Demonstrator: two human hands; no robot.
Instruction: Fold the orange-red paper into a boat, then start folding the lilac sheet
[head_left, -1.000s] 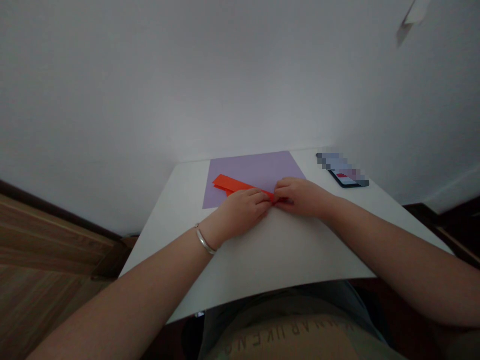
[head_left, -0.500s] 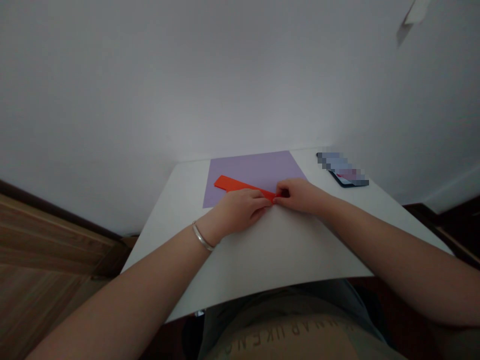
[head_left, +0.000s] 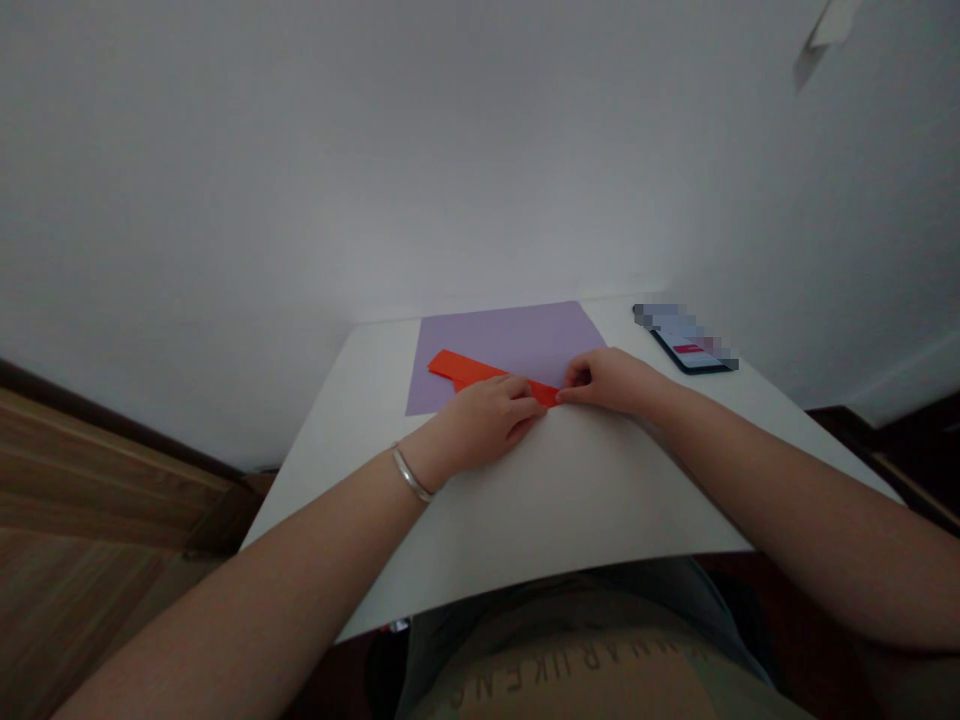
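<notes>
Wall (head_left: 480,150) borders the white surface (head_left: 570,510) behind a purple sheet (head_left: 510,335); left hand (head_left: 484,422) bends over folded orange paper (head_left: 466,367), its grip unclear, while right hand (head_left: 611,379) pinches one end.

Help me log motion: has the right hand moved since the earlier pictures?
Yes. The right hand has shifted slightly right, toward the phone, judged against the purple sheet, which lies in the same place.
</notes>
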